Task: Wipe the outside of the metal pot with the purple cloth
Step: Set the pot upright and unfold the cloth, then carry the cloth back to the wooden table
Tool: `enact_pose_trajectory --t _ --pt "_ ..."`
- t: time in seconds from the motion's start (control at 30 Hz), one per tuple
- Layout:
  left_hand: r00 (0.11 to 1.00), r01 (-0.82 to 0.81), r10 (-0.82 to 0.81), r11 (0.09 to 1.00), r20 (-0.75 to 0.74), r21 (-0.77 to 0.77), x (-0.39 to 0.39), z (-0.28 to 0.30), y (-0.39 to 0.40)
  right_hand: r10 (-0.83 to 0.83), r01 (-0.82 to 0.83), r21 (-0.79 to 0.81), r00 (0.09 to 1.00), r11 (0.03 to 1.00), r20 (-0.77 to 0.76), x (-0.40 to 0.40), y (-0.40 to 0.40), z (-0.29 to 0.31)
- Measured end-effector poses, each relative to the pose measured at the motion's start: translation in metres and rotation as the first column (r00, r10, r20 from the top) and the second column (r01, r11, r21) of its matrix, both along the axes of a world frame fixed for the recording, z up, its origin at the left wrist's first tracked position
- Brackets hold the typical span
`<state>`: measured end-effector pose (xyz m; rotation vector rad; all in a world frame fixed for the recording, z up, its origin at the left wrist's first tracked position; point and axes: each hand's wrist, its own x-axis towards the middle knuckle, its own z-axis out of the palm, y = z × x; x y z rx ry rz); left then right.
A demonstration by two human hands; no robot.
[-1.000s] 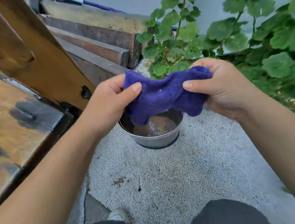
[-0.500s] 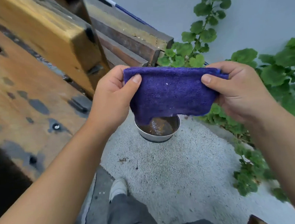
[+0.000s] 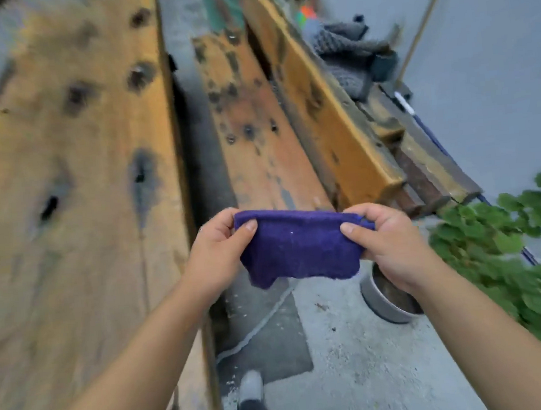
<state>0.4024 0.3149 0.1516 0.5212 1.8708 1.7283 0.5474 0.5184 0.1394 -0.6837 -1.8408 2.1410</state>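
A purple cloth [image 3: 298, 246] is stretched flat between both hands at chest height. My left hand [image 3: 216, 252] pinches its left edge and my right hand [image 3: 387, 244] pinches its right edge. The round metal pot [image 3: 384, 306] stands on the pebbled ground, low and to the right, partly hidden behind my right wrist. Its inside looks dark and dirty. The cloth is well above the pot and does not touch it.
Weathered wooden benches and planks [image 3: 78, 203] fill the left and the middle. A grey knitted cloth [image 3: 344, 53] lies on the far beams. Green leafy plants [image 3: 498, 242] grow at the right by a grey wall. My shoe [image 3: 251, 386] is on the ground below.
The view has risen and swung left, so the pot now sits further down and right. The cloth stays stretched between both hands, now off to the pot's upper left.
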Motion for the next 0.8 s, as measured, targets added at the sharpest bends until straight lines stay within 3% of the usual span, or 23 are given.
enact_pose_trajectory --t 0.27,0.53,0.8 --pt "0.95 -0.308 0.309 0.951 0.039 -0.018 -0.067 0.016 -0.181 0.221 -0.223 0.05 0.974 0.973 0.041 -0.119 -0.157 0.029" --pt "0.958 -0.272 0.273 0.962 0.086 -0.023 -0.181 -0.007 -0.302 0.162 -0.175 0.169 0.983 0.97 0.085 -0.24 -0.271 0.015" --pt "0.964 -0.232 0.236 0.971 0.122 -0.052 -0.269 -0.031 -0.35 0.145 -0.178 0.177 0.973 0.968 0.181 -0.323 -0.323 -0.003"
